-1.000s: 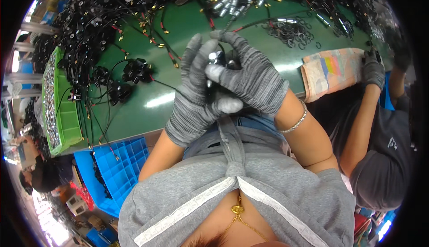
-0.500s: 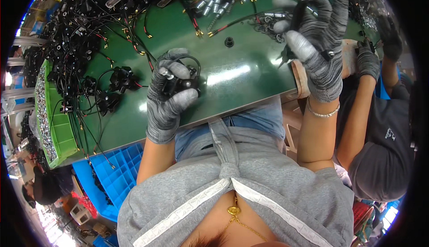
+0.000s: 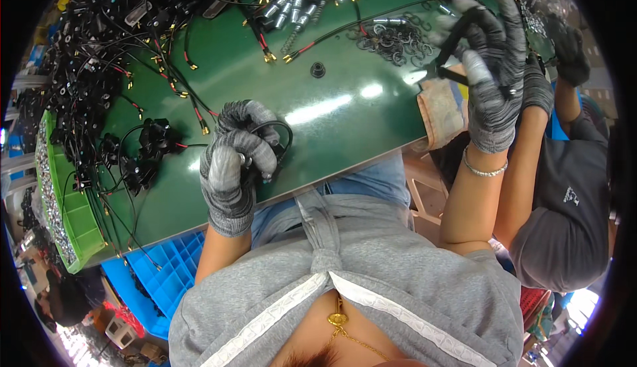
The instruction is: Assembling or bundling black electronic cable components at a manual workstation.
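My gloved left hand (image 3: 235,158) is curled around a small black part with a looped cable (image 3: 289,138), above the table's near edge. Its fingers hide most of the part. At the right, my gloved right hand (image 3: 492,78) holds black pliers (image 3: 452,40). Their handles lie spread between the thumb and fingers, and the tip points left. Beyond the pliers a heap of small dark C-shaped rings (image 3: 398,43) lies on the green table (image 3: 358,118). A round black piece (image 3: 318,69) stands alone near the table's middle.
Black cabled parts (image 3: 149,145) are piled along the left and far side. Silver cylinders (image 3: 296,7) lie at the back. A green bin (image 3: 76,224) holds small metal pieces at the left edge, above a blue crate (image 3: 156,274). A co-worker's gloved hand (image 3: 536,88) is close on the right.
My left hand has turned over and closed further around the black part, covering more of it. My right hand has moved slightly down with the pliers. The whole view has shifted a little.
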Demonstrator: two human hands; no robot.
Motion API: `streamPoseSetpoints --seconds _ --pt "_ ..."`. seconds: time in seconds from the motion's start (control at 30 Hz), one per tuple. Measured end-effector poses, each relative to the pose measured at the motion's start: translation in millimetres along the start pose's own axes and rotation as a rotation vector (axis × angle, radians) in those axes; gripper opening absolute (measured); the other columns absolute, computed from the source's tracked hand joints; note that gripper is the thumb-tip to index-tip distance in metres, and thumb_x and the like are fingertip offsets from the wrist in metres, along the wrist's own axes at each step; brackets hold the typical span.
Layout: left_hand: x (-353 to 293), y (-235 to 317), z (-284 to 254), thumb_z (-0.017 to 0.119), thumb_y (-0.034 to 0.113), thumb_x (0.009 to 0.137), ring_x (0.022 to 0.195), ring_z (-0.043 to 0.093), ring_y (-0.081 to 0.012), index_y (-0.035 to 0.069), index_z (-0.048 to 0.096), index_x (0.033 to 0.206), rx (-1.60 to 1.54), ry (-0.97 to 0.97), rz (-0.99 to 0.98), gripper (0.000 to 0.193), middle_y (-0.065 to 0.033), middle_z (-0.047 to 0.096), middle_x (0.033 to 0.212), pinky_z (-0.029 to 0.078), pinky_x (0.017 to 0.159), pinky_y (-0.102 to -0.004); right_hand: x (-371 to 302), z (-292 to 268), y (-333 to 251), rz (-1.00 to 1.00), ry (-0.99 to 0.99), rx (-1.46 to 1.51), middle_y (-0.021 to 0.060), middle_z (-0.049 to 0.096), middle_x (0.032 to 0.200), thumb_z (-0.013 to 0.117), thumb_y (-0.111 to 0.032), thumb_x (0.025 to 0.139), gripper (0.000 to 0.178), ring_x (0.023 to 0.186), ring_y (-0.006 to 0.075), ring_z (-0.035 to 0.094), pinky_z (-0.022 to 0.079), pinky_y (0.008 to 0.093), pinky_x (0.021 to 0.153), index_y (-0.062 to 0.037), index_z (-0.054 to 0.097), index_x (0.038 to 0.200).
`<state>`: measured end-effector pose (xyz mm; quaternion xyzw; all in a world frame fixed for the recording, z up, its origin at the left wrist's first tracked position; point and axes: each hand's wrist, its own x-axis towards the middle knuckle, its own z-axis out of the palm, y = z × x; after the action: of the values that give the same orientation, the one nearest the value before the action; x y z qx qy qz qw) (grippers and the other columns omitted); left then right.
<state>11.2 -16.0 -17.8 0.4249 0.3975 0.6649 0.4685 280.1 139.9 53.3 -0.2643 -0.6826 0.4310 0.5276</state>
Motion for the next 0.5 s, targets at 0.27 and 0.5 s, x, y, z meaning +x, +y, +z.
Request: streamPoseSetpoints --seconds 0.27,0.5 --pt "5.7 13.2 8.7 0.059 0.045 0.089 0.075 0.056 -0.0250 -0.004 0.056 0.061 0.111 -0.029 -0.024 0.057 -0.0207 0.053 0.111 0.047 0.068 -0.0346 13.4 -5.7 20.2 -0.062 0.187 -0.005 0.0204 0.055 0.120 0.060 -0.009 0.083 0.067 0.099 0.0268 0.064 0.059 0.0405 0.081 0.0011 0.032 0.142" --pt "7.2 16.3 11.0 0.059 0.043 0.088 0.079 0.057 -0.0242 -0.002 0.057 0.066 0.155 -0.038 0.002 0.051 -0.0196 0.052 0.107 0.048 0.070 -0.0334 15.7 -4.4 29.7 -0.040 0.185 0.020 0.0201 0.056 0.120 0.057 -0.003 0.083 0.063 0.097 0.0255 0.064 0.059 0.0399 0.081 0.0014 0.034 0.141"
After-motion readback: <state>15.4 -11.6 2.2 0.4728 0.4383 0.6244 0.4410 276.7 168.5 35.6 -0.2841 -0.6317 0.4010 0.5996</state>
